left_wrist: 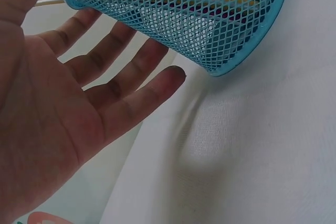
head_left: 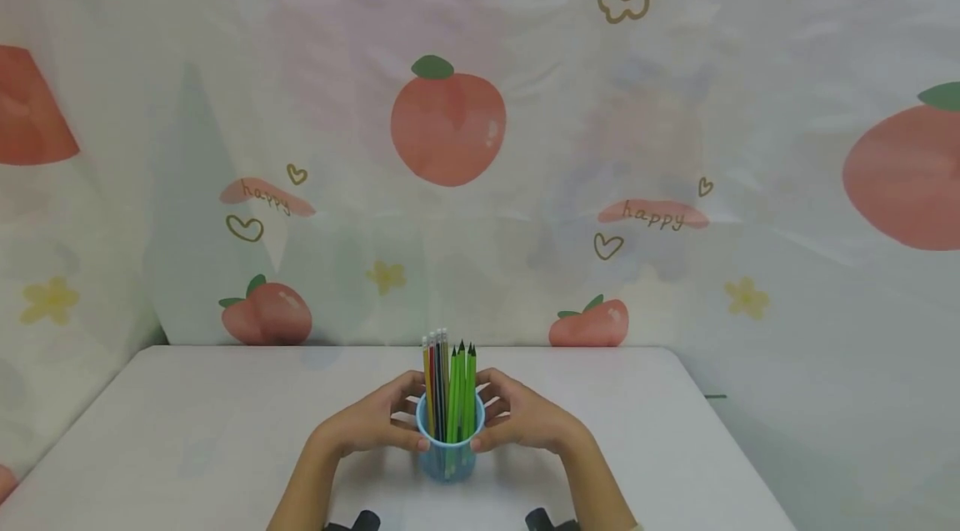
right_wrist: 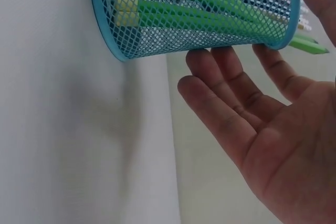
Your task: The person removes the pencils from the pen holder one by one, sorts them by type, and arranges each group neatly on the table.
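A light blue mesh pencil cup [head_left: 447, 466] stands upright between both hands on the white table. Green pencils [head_left: 462, 398] with dark tips up fill its right side, and several striped pencils [head_left: 433, 377] with white ends up fill the left. My left hand [head_left: 369, 423] holds the cup from the left, thumb at the front of the rim and fingers round the far side. From the right, my right hand [head_left: 531, 418] holds it the same way. In the right wrist view, fingertips meet the mesh wall [right_wrist: 210, 30]; the left wrist view shows fingers behind the cup [left_wrist: 194, 30].
The white table [head_left: 225, 431] stretches out on both sides of the cup. Behind it hangs a pale cloth backdrop [head_left: 510, 264] printed with peaches, flowers and hearts. Dark strap ends [head_left: 366, 521] show at the bottom edge near the wrists.
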A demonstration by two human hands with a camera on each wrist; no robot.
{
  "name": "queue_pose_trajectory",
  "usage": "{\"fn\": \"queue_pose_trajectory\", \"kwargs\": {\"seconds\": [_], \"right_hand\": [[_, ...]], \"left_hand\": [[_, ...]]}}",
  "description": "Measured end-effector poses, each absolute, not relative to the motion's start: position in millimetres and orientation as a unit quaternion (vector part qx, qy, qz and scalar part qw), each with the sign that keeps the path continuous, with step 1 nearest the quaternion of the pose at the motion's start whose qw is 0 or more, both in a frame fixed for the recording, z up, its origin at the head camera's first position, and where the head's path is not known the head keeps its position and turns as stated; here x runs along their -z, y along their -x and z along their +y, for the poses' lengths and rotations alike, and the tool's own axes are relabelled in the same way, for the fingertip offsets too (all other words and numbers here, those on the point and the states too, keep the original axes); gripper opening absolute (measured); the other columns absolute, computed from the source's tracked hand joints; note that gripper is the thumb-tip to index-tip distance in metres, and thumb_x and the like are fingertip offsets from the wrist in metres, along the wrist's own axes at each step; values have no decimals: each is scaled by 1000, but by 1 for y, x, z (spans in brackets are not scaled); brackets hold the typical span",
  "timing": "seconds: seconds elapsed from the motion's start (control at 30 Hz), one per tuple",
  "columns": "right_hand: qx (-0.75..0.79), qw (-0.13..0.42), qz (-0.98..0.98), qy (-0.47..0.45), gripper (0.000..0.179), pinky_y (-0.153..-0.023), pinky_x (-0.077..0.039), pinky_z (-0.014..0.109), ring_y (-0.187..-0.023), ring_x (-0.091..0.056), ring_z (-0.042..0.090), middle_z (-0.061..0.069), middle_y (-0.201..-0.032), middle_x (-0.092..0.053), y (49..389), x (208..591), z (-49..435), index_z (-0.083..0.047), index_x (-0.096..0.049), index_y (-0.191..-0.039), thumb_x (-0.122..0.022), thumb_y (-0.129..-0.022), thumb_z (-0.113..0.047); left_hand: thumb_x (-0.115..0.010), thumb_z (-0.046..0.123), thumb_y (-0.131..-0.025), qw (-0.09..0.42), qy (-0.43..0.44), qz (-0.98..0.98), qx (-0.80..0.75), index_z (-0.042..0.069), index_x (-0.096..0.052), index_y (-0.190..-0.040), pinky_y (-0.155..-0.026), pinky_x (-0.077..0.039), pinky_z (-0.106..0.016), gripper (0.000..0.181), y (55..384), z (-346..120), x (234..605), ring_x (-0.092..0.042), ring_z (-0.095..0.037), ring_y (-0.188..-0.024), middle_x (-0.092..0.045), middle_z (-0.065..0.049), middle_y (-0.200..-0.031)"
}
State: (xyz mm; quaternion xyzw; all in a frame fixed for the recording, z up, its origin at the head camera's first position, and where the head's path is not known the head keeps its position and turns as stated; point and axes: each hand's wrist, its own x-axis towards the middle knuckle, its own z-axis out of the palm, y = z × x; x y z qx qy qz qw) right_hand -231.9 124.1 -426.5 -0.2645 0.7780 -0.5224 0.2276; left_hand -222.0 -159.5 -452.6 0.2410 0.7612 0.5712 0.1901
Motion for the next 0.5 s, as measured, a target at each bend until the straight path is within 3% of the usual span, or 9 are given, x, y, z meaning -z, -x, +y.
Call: {"fn": "queue_pose_trajectory", "kwargs": {"seconds": [0.3, 0.5], "right_hand": [[514, 247, 774, 275, 70, -97, -54, 44, -107, -63, 27, 13, -118, -60, 231, 425, 126, -10, -48, -134, -85, -76, -19], [498, 216, 793, 277, 48, -92, -55, 37, -106, -64, 25, 9, -115, -63, 232, 424, 126, -13, -56, -130, -76, -88, -26]], "left_hand": [[-87, 26, -76, 208, -257, 756, -565, 12, -42, -142, -98, -54, -37, 81, 221, -161, 451, -58, -27, -120, -53, -11, -133], [-87, 26, -77, 213, -259, 756, -562, 13, -42, -142, -98, -54, -37, 80, 221, -161, 450, -58, -26, -119, -53, -10, -133]]}}
